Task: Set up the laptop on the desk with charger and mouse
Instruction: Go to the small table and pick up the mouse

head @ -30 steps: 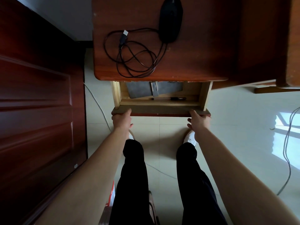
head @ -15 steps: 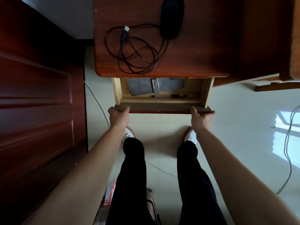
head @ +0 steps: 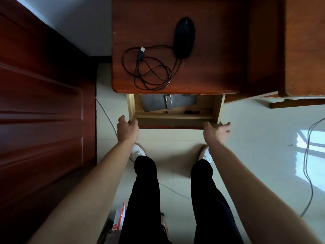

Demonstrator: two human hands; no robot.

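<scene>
Door (head: pixel 44 111): big and dark red, off to the left of the left hand.
Desk (head: pixel 219 50): brown wood, past both hands.
Drawer (head: pixel 168 122): pulled partly out from under the desk, with its front between the two hands.
Left hand (head: pixel 128 132): touches the drawer's left front corner, thumb out to the side. Its fingers are hidden, so I cannot tell if it grips.
Right hand (head: pixel 214 132): touches the right front corner with loose, spread fingers.
Mouse (head: pixel 184 37): black, on the desk, far past the hands.
Cable (head: pixel 149 73): a loose tangle beside the mouse, nearer the left hand.
Grey flat thing (head: pixel 154 103): inside the drawer, just past the hands.
Pen (head: pixel 182 112): inside the drawer, just behind its front.
</scene>
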